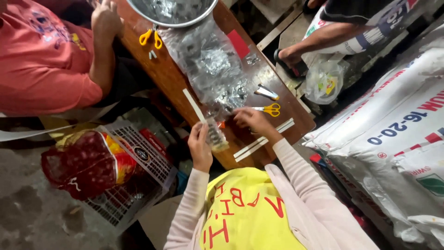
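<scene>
My left hand [200, 146] grips a small clear packet [216, 138] filled with small metal pieces, held upright at the near edge of the brown wooden table [171, 78]. My right hand [252, 120] lies on the table with its fingertips at the lower end of a large clear plastic bag [210, 65] of the same shiny pieces. Whether those fingers pinch anything is hidden. Yellow-handled scissors [270, 109] lie just beyond my right hand.
A metal bowl [173, 11], second yellow scissors [150, 37], a red card [238, 44] and white strips [263, 140] are on the table. A person in a red shirt [41, 60] sits left; another person's arm [319, 39] is top right. White sacks [397, 120] are stacked right, a crate [138, 157] left.
</scene>
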